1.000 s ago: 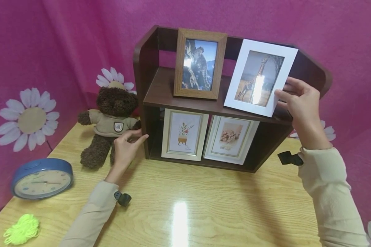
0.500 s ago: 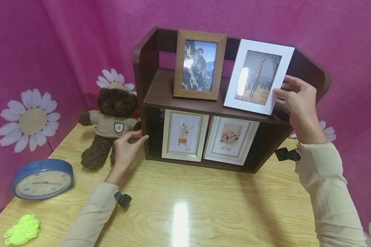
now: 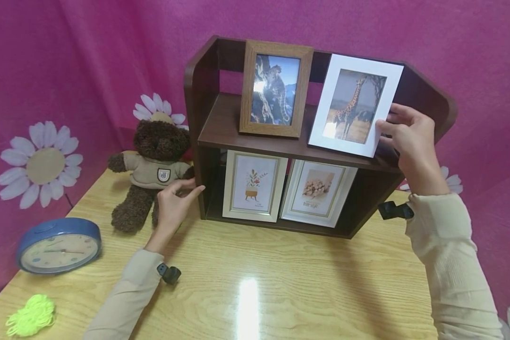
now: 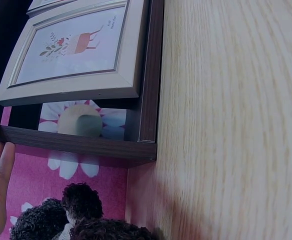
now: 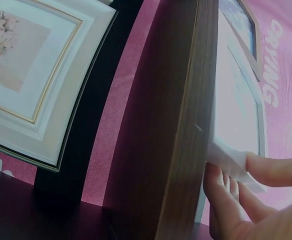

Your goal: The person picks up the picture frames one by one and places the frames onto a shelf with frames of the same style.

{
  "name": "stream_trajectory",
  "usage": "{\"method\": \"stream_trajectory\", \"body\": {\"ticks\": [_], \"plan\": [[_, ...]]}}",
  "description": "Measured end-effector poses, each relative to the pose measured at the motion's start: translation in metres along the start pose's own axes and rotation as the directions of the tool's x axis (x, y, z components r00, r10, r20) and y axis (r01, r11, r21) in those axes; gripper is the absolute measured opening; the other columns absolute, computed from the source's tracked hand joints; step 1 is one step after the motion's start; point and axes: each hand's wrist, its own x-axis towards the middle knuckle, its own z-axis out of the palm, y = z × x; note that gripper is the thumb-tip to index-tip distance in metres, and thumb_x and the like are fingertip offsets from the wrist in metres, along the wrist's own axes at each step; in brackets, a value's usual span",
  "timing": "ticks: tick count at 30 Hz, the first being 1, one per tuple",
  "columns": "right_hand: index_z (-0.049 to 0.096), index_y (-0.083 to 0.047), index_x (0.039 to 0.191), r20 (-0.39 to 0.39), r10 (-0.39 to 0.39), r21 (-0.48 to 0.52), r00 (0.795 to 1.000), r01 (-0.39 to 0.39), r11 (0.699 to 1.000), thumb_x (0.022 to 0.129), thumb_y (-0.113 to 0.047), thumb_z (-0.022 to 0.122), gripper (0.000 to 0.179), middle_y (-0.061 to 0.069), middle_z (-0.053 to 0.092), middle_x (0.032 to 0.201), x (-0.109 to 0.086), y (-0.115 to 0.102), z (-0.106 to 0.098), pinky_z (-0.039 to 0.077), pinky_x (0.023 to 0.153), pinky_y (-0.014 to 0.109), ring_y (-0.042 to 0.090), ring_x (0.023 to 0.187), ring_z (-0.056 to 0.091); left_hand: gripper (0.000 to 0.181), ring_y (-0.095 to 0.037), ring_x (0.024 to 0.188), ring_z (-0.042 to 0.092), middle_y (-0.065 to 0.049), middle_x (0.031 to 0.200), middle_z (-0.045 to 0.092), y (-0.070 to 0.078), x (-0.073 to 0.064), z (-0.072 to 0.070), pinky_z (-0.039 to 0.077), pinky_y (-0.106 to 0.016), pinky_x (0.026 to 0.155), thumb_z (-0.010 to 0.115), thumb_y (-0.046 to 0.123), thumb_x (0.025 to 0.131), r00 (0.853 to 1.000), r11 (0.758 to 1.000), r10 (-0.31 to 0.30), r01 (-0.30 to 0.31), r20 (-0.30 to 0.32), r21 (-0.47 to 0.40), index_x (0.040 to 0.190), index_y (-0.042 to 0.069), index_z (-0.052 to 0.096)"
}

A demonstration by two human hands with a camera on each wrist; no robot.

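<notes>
My right hand (image 3: 414, 137) pinches the right edge of a white picture frame (image 3: 386, 101) with a giraffe photo. In the right wrist view, the thumb (image 5: 276, 170) lies on the frame's front and the fingers go behind it. The frame stands slightly slanted on the upper level of a dark brown shelf (image 3: 297, 150). My left hand (image 3: 172, 205) grips the front edge of the shelf's left side panel (image 4: 76, 142), thumb on one face and fingers on the other. A wooden picture frame (image 3: 276, 130) with a leopard photo stands left of the white one.
On the lower level are a cream picture frame (image 3: 228, 189) and a silvery-white picture frame (image 3: 344, 193). Left of the shelf sits a brown teddy bear (image 3: 157, 172). A blue clock (image 3: 61, 248) and neon-yellow yarn (image 3: 31, 316) lie on the wooden table (image 3: 306, 283) at left.
My right hand has moved slightly left, turning the white picture frame a little and bringing its right edge further in. My left hand has stayed on the shelf's side panel.
</notes>
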Motion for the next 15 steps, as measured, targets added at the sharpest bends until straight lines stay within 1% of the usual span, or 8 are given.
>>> {"method": "stream_trajectory", "body": {"ticks": [3, 4, 6, 8, 10, 11, 13, 15], "plan": [[0.044, -0.008, 0.142, 0.004, -0.002, -0.019, 1.000, 0.002, 1.000, 0.090, -0.006, 0.062, 0.055, -0.001, 0.051, 0.101, 0.000, 0.000, 0.000, 0.052, 0.062, 0.009, 0.007, 0.088, 0.056, 0.023, 0.017, 0.078, 0.052, -0.020, 0.091, 0.071, -0.015, 0.001, 0.003, 0.057, -0.047, 0.071, 0.079, 0.000, 0.074, 1.000, 1.000, -0.001, 0.001, -0.005, -0.007, 0.094, -0.007, 0.071], [0.044, -0.007, 0.142, 0.007, -0.004, -0.021, 1.000, 0.004, 1.000, 0.090, -0.006, 0.062, 0.055, -0.001, 0.051, 0.101, 0.000, 0.000, 0.000, 0.052, 0.062, 0.009, 0.007, 0.088, 0.056, 0.023, 0.016, 0.078, 0.052, -0.019, 0.091, 0.071, -0.017, 0.001, 0.003, 0.058, -0.045, 0.071, 0.080, 0.001, 0.074, 1.000, 1.000, 0.000, 0.000, -0.006, -0.006, 0.094, -0.006, 0.072], [0.044, -0.007, 0.142, 0.013, -0.007, -0.007, 1.000, 0.007, 1.000, 0.090, -0.006, 0.062, 0.055, -0.002, 0.053, 0.101, -0.001, 0.001, -0.001, 0.052, 0.062, 0.009, 0.006, 0.086, 0.056, 0.023, 0.016, 0.078, 0.053, -0.017, 0.091, 0.072, -0.019, 0.001, 0.003, 0.059, -0.034, 0.069, 0.081, 0.004, 0.073, 1.000, 1.000, 0.005, -0.005, -0.005, 0.001, 0.094, -0.004, 0.072], [0.045, -0.006, 0.141, 0.018, -0.017, 0.003, 1.000, 0.017, 1.000, 0.090, -0.005, 0.062, 0.054, -0.002, 0.053, 0.101, -0.001, 0.001, -0.001, 0.052, 0.062, 0.010, 0.004, 0.082, 0.058, 0.023, 0.015, 0.078, 0.054, -0.016, 0.091, 0.072, -0.020, 0.001, 0.003, 0.058, -0.023, 0.068, 0.081, 0.005, 0.073, 1.000, 1.000, 0.015, -0.015, -0.005, 0.004, 0.093, -0.003, 0.073], [0.045, -0.005, 0.141, 0.019, -0.033, 0.003, 0.999, 0.033, 0.999, 0.090, -0.005, 0.062, 0.054, -0.002, 0.054, 0.101, -0.001, 0.003, -0.001, 0.053, 0.062, 0.009, 0.004, 0.081, 0.058, 0.023, 0.015, 0.078, 0.055, -0.015, 0.090, 0.072, -0.021, 0.001, 0.003, 0.058, -0.023, 0.067, 0.081, 0.006, 0.074, 1.000, 1.000, 0.026, -0.026, -0.008, 0.002, 0.093, -0.002, 0.073], [0.046, -0.005, 0.140, 0.015, -0.047, 0.003, 0.999, 0.047, 0.999, 0.090, -0.005, 0.062, 0.053, -0.003, 0.054, 0.100, -0.002, 0.004, -0.001, 0.053, 0.062, 0.009, 0.003, 0.080, 0.058, 0.022, 0.014, 0.078, 0.055, -0.017, 0.090, 0.072, -0.016, 0.000, 0.002, 0.057, -0.018, 0.067, 0.080, 0.005, 0.074, 1.000, 1.000, 0.025, -0.025, -0.010, 0.006, 0.093, -0.004, 0.073], [0.047, -0.004, 0.139, 0.003, -0.085, -0.009, 0.996, 0.085, 0.996, 0.089, -0.005, 0.062, 0.053, -0.003, 0.054, 0.099, -0.002, 0.006, -0.001, 0.053, 0.062, 0.008, 0.002, 0.080, 0.058, 0.022, 0.014, 0.078, 0.055, -0.017, 0.090, 0.072, -0.015, 0.000, 0.002, 0.058, -0.021, 0.067, 0.080, 0.005, 0.074, 1.000, 1.000, 0.027, -0.027, -0.010, 0.006, 0.093, -0.003, 0.073], [0.048, -0.004, 0.138, -0.014, -0.127, -0.022, 0.992, 0.127, 0.992, 0.089, -0.006, 0.063, 0.052, -0.004, 0.056, 0.098, -0.004, 0.010, -0.001, 0.053, 0.062, 0.008, 0.003, 0.082, 0.057, 0.021, 0.014, 0.078, 0.055, -0.017, 0.090, 0.072, -0.015, 0.000, 0.002, 0.057, -0.019, 0.067, 0.080, 0.005, 0.075, 1.000, 1.000, 0.024, -0.024, -0.010, 0.004, 0.093, -0.004, 0.073]]}}
